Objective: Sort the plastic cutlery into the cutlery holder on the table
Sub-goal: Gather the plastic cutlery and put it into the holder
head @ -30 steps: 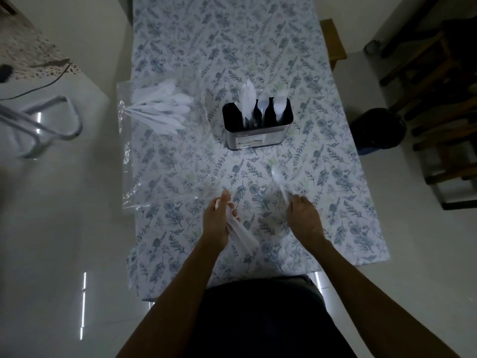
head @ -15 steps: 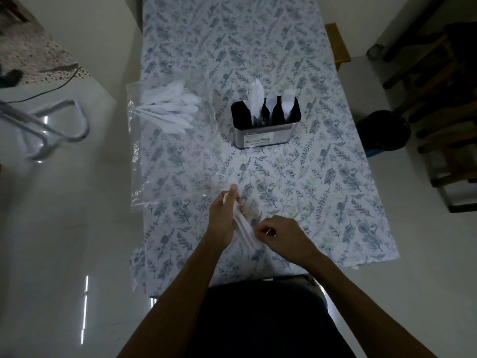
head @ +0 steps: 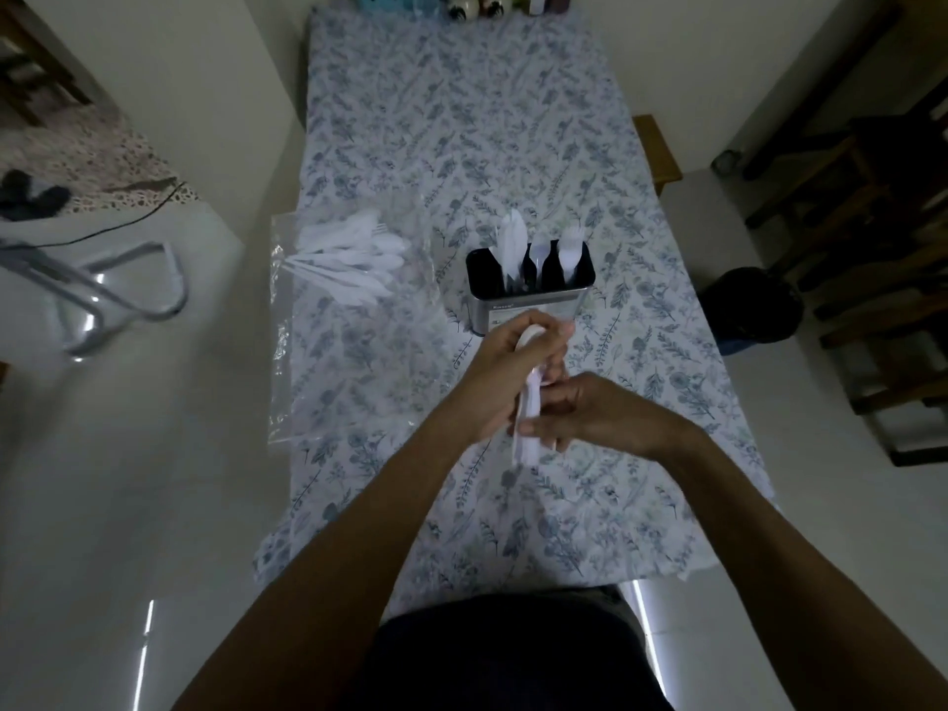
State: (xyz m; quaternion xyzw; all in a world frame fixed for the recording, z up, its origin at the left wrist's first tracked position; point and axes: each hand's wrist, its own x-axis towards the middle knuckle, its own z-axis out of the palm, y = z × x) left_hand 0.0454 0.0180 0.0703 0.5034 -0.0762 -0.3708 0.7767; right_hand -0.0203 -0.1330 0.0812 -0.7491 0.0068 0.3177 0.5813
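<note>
My left hand [head: 505, 374] is closed around a bundle of white plastic cutlery [head: 528, 428], held upright just in front of the cutlery holder [head: 528, 305]. My right hand [head: 590, 415] pinches the lower part of the same bundle. The holder is a metal box with dark compartments; white knives [head: 513, 243], a spoon [head: 539, 255] and a fork [head: 570, 248] stand in separate slots. More white cutlery [head: 354, 259] lies in a pile on a clear plastic bag [head: 328, 361] at the table's left side.
The table [head: 513, 120] carries a blue floral cloth. Small containers [head: 461, 2] stand at its far end. A dark bin [head: 751, 305] and wooden chairs [head: 872, 223] are on the right; a metal stool frame [head: 118, 289] is on the left floor.
Both hands have risen off the table with the cutlery bundle and moved toward the holder. The right hand came in from the right and joined the left on the bundle.
</note>
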